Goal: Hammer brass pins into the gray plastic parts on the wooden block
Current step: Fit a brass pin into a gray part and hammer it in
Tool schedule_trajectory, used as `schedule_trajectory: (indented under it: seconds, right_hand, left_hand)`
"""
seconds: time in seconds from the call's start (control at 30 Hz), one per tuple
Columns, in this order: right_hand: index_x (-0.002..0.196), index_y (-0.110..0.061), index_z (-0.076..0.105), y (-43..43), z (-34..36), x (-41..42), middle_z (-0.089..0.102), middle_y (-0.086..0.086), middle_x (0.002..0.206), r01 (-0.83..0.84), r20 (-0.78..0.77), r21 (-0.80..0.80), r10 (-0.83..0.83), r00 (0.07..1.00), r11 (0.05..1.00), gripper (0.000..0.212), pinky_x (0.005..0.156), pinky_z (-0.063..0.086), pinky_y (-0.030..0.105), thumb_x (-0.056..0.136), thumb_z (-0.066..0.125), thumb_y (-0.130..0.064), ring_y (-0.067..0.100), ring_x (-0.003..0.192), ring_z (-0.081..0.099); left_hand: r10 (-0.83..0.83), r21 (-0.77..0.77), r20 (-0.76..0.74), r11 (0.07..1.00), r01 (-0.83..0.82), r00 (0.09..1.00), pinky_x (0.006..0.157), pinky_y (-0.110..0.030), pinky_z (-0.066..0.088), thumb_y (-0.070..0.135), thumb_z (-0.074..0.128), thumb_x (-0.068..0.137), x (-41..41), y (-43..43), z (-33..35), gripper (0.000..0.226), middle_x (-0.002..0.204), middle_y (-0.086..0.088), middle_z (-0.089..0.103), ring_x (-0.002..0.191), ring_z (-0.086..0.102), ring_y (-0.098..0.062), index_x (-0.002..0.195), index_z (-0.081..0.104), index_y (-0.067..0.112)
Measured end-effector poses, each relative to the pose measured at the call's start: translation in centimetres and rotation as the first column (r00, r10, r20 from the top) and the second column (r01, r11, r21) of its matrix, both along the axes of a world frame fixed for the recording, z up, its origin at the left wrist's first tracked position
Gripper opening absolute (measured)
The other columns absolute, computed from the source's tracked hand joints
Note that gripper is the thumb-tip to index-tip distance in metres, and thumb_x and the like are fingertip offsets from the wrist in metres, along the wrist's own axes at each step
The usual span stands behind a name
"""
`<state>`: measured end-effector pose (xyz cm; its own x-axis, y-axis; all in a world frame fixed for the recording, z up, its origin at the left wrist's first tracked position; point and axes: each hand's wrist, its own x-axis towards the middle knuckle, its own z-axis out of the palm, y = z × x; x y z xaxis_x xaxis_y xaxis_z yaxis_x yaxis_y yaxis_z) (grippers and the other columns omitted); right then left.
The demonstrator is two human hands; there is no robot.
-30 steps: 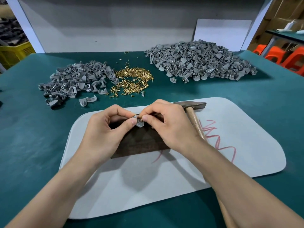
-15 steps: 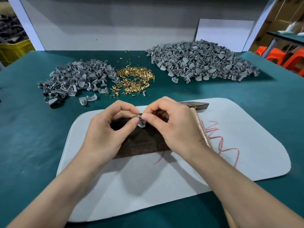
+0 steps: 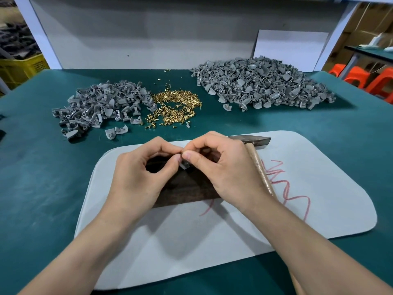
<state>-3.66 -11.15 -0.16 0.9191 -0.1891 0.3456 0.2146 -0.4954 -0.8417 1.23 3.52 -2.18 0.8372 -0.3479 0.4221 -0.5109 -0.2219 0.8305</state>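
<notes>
A green counter (image 3: 42, 188) carries a white mat (image 3: 308, 188) (scribbled with red lines). Beyond the mat sit a big heap of gray parts (image 3: 261, 84), a smaller heap (image 3: 102, 105) to the left, and a scatter of brass pins (image 3: 174, 107) between them. On the mat lies a dark wooden block (image 3: 187, 188), with a hammer (image 3: 258, 165) beside it. The left hand (image 3: 138, 179) and right hand (image 3: 225, 167) meet just over the block, the fingers of both pinched on one gray part (image 3: 184, 165).

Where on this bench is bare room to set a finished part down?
Free: the white mat below the wooden block; the green table left of the mat. Crowded: the back, with gray part piles and the brass pins.
</notes>
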Motion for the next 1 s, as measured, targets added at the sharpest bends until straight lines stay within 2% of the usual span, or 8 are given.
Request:
schedule_trajectory:
  seconds: [0.13,0.33,0.47,0.6,0.7,0.8,0.87,1.0]
  right_hand:
    - [0.079,-0.014,0.072,0.1,0.03,-0.07,0.063,-0.003,0.078,0.019,0.048,-0.06,-0.016,0.999,0.998,0.008,0.07,0.04,0.01,0.078,0.074,-0.007,0.004,0.073,0.057]
    - [0.077,-0.01,0.072,0.08,-0.07,-0.04,0.063,-0.001,0.076,0.048,0.106,-0.119,-0.036,0.994,0.992,0.006,0.065,0.039,0.008,0.077,0.073,-0.004,0.005,0.07,0.055]
    - [0.074,-0.009,0.071,0.07,-0.28,0.1,0.061,-0.003,0.074,0.064,0.112,-0.123,-0.05,0.992,0.99,0.007,0.064,0.038,0.007,0.076,0.072,-0.002,0.004,0.069,0.053]
    - [0.07,-0.01,0.068,-0.05,-0.32,0.08,0.058,-0.003,0.071,0.084,0.113,-0.181,-0.064,0.992,0.98,0.009,0.062,0.036,0.006,0.074,0.073,-0.004,0.005,0.068,0.051]
    - [0.069,-0.01,0.068,-0.03,-0.4,0.12,0.058,-0.003,0.07,0.065,0.085,-0.189,-0.05,0.995,0.98,0.008,0.062,0.036,0.008,0.074,0.073,-0.004,0.007,0.068,0.052]
    - [0.069,-0.013,0.068,-0.05,-0.43,0.18,0.058,-0.004,0.07,0.09,0.078,-0.195,-0.076,0.994,0.977,0.009,0.062,0.036,0.007,0.074,0.073,-0.006,0.006,0.069,0.051]
    - [0.069,-0.015,0.068,-0.06,-0.42,0.2,0.058,-0.006,0.07,0.104,0.072,-0.197,-0.092,0.993,0.975,0.011,0.061,0.035,0.006,0.073,0.073,-0.006,0.005,0.069,0.051]
    - [0.069,-0.016,0.068,-0.15,-0.43,0.3,0.06,-0.005,0.071,0.129,0.053,-0.209,-0.121,0.991,0.969,0.01,0.061,0.036,0.007,0.074,0.071,-0.008,0.006,0.071,0.052]
  left_hand:
    - [0.017,0.01,0.019,1.0,-0.017,1.0,0.069,-0.002,0.039,0.008,0.069,0.083,-0.27,-0.08,0.24,0.011,0.08,0.016,0.072,0.075,0.063,0.007,0.08,0.07,0.018]
    - [0.008,0.015,0.054,1.0,-0.009,0.998,0.067,-0.001,0.038,0.005,0.07,0.082,-0.49,-0.14,0.43,0.012,0.08,0.016,0.07,0.073,0.062,0.008,0.079,0.07,0.016]
    - [-0.009,0.0,0.044,1.0,0.009,0.999,0.07,-0.002,0.04,0.006,0.07,0.082,-0.32,-0.1,0.23,0.01,0.08,0.014,0.072,0.075,0.064,0.006,0.082,0.071,0.016]
    - [-0.033,-0.02,-0.008,0.999,0.033,0.999,0.08,-0.01,0.045,0.014,0.068,0.083,-0.15,-0.08,0.17,0.01,0.086,0.014,0.074,0.085,0.067,-0.002,0.088,0.075,0.02]
    - [-0.016,-0.01,-0.037,1.0,0.015,0.999,0.084,-0.012,0.046,0.017,0.069,0.082,-0.16,-0.07,0.24,0.013,0.09,0.013,0.075,0.091,0.067,-0.001,0.092,0.077,0.021]
    - [-0.023,0.034,-0.058,0.999,0.025,0.998,0.084,-0.006,0.042,0.025,0.072,0.078,-0.23,0.15,0.56,0.021,0.096,0.012,0.074,0.095,0.063,0.004,0.098,0.076,0.022]
    - [-0.033,0.089,-0.054,0.995,0.038,0.998,0.081,-0.003,0.04,0.021,0.076,0.076,-0.14,0.42,0.78,0.025,0.097,0.015,0.072,0.096,0.062,0.006,0.101,0.076,0.025]
    - [-0.055,0.143,-0.042,0.988,0.061,0.998,0.088,-0.01,0.042,0.017,0.079,0.074,0.04,0.52,0.91,0.032,0.099,0.022,0.069,0.098,0.061,0.001,0.103,0.074,0.03]
